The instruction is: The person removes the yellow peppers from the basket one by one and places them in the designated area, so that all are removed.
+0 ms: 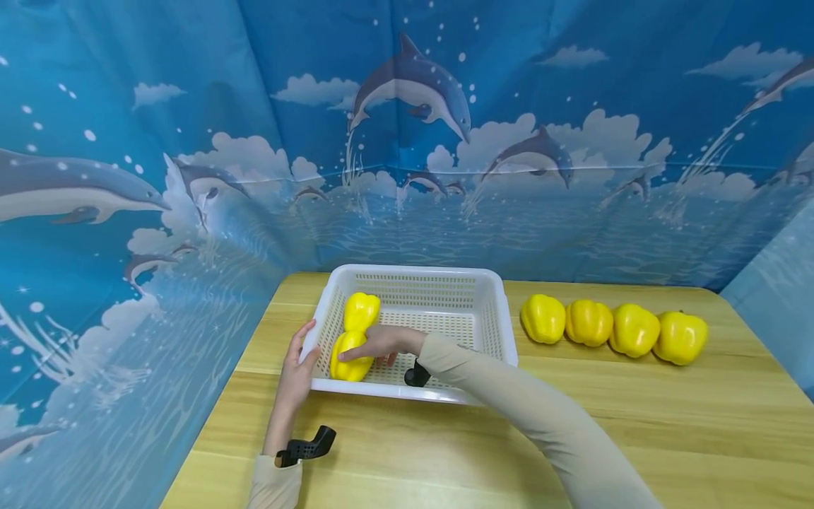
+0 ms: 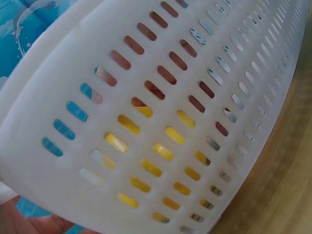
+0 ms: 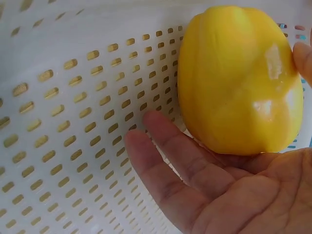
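A white perforated plastic basket (image 1: 416, 270) stands on the table, with two yellow bell peppers along its left side. The rear pepper (image 1: 361, 311) touches or nearly touches the front pepper (image 1: 343, 359). My right hand (image 1: 386, 341) reaches in and holds the front pepper, the thumb on one side and fingers on the other. In the right wrist view two fingers (image 3: 170, 185) stretch away from that pepper (image 3: 234, 83), over the basket's mesh. My left hand (image 1: 294, 375) grips the basket's left rim near the front corner; the left wrist view shows mostly basket wall (image 2: 97, 131).
Several more yellow bell peppers (image 1: 588, 323) stand in a row on the wooden table (image 1: 636, 424), right of the basket. A blue dolphin-print curtain (image 1: 407, 226) hangs behind and at the sides. Black wrist cameras (image 1: 308, 447) sit on both wrists.
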Motion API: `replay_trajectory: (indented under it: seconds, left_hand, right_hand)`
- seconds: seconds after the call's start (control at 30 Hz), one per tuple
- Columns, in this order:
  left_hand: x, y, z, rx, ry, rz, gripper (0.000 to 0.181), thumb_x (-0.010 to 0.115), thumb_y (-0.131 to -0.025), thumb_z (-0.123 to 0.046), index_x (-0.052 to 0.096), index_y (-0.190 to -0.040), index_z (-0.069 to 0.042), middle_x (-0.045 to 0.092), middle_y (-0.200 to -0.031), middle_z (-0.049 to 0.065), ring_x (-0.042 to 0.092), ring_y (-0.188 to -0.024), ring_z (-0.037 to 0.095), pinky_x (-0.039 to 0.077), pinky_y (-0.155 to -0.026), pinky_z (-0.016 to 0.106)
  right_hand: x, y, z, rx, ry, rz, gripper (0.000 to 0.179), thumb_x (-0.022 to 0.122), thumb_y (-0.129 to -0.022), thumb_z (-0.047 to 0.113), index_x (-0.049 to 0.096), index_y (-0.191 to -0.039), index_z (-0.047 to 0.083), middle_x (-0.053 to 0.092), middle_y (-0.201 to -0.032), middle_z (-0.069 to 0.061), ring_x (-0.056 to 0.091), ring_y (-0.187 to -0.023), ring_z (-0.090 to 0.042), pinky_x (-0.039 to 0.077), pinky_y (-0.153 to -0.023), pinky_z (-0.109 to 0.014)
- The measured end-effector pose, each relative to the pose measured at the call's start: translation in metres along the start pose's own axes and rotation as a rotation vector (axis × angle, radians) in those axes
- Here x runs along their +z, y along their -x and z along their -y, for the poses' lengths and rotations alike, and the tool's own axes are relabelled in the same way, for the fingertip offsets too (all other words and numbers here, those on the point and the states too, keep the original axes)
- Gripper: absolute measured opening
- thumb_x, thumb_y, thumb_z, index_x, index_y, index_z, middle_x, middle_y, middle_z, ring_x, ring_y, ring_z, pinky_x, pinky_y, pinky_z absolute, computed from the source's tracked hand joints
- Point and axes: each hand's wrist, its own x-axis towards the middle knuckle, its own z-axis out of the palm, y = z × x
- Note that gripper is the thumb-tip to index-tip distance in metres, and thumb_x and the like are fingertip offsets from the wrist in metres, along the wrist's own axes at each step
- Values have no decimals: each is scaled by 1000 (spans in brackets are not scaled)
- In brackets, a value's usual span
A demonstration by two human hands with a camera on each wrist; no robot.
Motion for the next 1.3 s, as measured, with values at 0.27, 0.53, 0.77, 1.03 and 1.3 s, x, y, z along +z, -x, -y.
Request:
replay_trajectory:
  seconds: [0.27, 0.53, 0.77, 1.03, 1.3]
  left_hand:
    - [0, -3, 2, -4, 8, 0, 50, 38, -101, -8, 28, -149, -17, 28, -150, 17, 40, -126, 36, 36, -97, 51]
    - [2, -1, 0, -2, 3, -11, 51, 39, -100, -7, 29, -149, -18, 29, -150, 16, 39, -126, 35, 35, -98, 52]
    - [1, 0, 1, 18, -20, -32, 50, 40, -99, -6, 32, -147, -18, 31, -148, 16, 41, -125, 36, 37, -96, 53]
    - [-1, 0, 0, -7, -23, -31, 51, 41, -99, -7, 31, -148, -20, 31, -148, 14, 42, -123, 34, 36, -98, 50]
    - [1, 5, -18, -28, -8, -10, 51, 40, -99, -3, 29, -148, -11, 28, -149, 19, 42, -123, 38, 39, -94, 50]
  right_hand:
    - [0, -1, -2, 15, -28, -32, 52, 68, -79, 53, 56, -106, 10, 58, -94, -7, 58, -90, -30, 49, -74, -47]
    - [-2, -3, -6, -19, -18, -69, 55, 75, -72, 51, 57, -107, 12, 57, -97, -3, 56, -90, -22, 49, -73, -45]
    - [-7, -1, -12, -68, -70, -60, 57, 76, -73, 49, 56, -111, 12, 58, -101, -2, 56, -89, -18, 49, -74, -43]
    - [-19, 12, -13, -129, -162, -22, 69, 75, -75, 46, 46, -127, 10, 55, -111, -5, 55, -91, -19, 50, -74, -43]
    - [-32, 28, -17, -246, -266, -26, 53, 73, -78, 40, 50, -117, 11, 64, -98, -7, 61, -81, -19, 47, -79, -52]
